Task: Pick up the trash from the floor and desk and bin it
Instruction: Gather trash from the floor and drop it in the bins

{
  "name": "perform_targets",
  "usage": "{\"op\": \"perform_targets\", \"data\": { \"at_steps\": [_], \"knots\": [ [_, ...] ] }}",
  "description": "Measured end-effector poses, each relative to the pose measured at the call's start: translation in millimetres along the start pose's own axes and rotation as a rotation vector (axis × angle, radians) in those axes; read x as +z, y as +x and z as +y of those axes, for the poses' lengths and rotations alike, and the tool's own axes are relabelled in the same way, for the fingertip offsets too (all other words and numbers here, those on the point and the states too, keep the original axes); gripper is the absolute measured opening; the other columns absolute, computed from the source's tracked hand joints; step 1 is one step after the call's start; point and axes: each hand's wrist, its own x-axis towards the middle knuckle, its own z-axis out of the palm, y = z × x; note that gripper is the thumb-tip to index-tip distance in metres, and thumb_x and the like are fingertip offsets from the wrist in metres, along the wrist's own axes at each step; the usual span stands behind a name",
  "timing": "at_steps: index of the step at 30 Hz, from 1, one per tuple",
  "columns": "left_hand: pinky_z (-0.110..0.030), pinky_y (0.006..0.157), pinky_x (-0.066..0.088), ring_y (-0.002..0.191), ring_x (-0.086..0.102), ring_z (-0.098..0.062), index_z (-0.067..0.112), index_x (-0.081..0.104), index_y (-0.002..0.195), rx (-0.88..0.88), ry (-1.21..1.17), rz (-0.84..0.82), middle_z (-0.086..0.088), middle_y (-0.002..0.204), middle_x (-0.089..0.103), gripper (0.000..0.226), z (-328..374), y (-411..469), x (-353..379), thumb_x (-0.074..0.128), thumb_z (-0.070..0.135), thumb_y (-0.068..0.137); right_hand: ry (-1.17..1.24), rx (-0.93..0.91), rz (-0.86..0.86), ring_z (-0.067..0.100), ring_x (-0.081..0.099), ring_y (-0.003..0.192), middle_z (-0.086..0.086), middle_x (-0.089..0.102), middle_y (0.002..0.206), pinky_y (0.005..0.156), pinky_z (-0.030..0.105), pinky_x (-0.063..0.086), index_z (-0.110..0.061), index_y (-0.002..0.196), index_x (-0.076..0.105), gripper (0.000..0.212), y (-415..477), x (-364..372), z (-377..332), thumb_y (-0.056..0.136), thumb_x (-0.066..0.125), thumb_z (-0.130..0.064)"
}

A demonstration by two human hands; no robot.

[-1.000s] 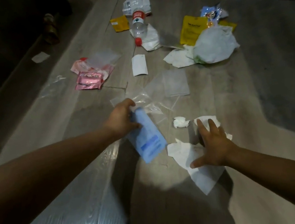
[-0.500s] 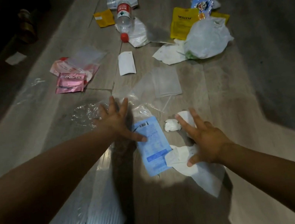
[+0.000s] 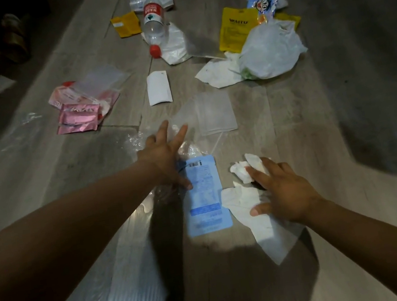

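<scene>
1. The floor [image 3: 292,121] has trash all over it, and no bin shows here. So many loose bits cannot go in one armful, so some may drop on the way.
2. The white bag [image 3: 271,51] sits far up, beside a yellow pouch [image 3: 236,28] and a bottle [image 3: 154,26]. It seems to have green stuff inside, which may spill if the bag is lifted by the wrong end.
3. The big tissue [image 3: 272,237] lies flat under the right hand [image 3: 285,188]. This hand is wide, with its fingers spread, and it holds nothing. Thin paper may rip if it gets dragged.
4. The blue packet [image 3: 204,201] lies flat between the two hands. The left thumb touches its edge. It looks slick, so it may slide off instead of lifting.
5. The clear wrap [image 3: 192,150] lies under the left hand [image 3: 164,156]. This hand is wide too, with straight fingers, and it holds nothing. The wrap is hard to see in the dim light, so bits may get missed.
6. The small tissue ball [image 3: 238,170] touches the right fingertips. It is light, so one bump may roll it away.
</scene>
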Motion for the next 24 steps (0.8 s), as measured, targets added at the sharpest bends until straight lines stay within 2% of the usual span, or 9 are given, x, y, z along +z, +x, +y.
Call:
{"op": "perform_targets", "data": {
  "at_steps": [5, 9, 13, 19, 24],
  "knots": [
    [-0.059, 0.107, 0.031, 0.14, 0.011, -0.048, 0.042, -0.022, 0.143, 0.034, 0.189, -0.113, -0.009, 0.157, -0.022, 0.147, 23.1, 23.6, -24.8, 0.088, 0.054, 0.046, -0.002, 0.025, 0.007, 0.025, 0.007, 0.145, -0.007, -0.011, 0.16, 0.112, 0.044, 0.03, -0.042, 0.149, -0.004, 0.098, -2.1, 4.1, 2.8, 0.076, 0.053, -0.073],
    [-0.053, 0.107, 0.032, 0.139, 0.015, -0.049, 0.039, -0.025, 0.143, 0.038, 0.372, -0.165, -0.014, 0.157, -0.019, 0.149, 33.3, 36.3, -28.8, 0.085, 0.061, 0.044, 0.002, 0.052, 0.002, 0.024, 0.004, 0.146, -0.008, -0.013, 0.16, 0.114, 0.045, 0.025, -0.042, 0.149, -0.005, 0.098, -1.4, 6.4, 2.2, 0.076, 0.053, -0.073],
    [-0.055, 0.105, 0.037, 0.137, 0.017, -0.048, 0.041, -0.027, 0.141, 0.049, 0.414, -0.182, -0.013, 0.157, -0.018, 0.151, 30.6, 42.7, -28.8, 0.083, 0.066, 0.04, 0.016, 0.049, 0.016, 0.023, 0.005, 0.145, -0.009, -0.012, 0.159, 0.114, 0.043, 0.025, -0.043, 0.148, -0.005, 0.099, -0.7, 8.6, 3.2, 0.076, 0.055, -0.072],
    [-0.052, 0.11, 0.029, 0.137, 0.02, -0.04, 0.035, -0.01, 0.148, 0.093, 0.513, -0.215, -0.013, 0.154, 0.005, 0.145, 35.2, 43.5, -31.4, 0.078, 0.073, 0.04, 0.029, 0.046, 0.028, 0.023, 0.007, 0.144, -0.011, -0.01, 0.159, 0.113, 0.044, 0.028, -0.044, 0.148, -0.005, 0.1, 0.6, 10.3, 5.8, 0.074, 0.057, -0.073],
    [-0.055, 0.105, 0.037, 0.135, 0.021, -0.042, 0.037, -0.001, 0.148, 0.067, 0.424, -0.202, -0.01, 0.152, 0.011, 0.135, 33.3, 33.7, -28.8, 0.081, 0.067, 0.044, 0.013, 0.063, 0.011, 0.024, 0.005, 0.145, -0.009, -0.011, 0.159, 0.114, 0.045, 0.026, -0.044, 0.148, -0.004, 0.099, 1.0, 9.7, 4.4, 0.074, 0.056, -0.073]
  ]
}}
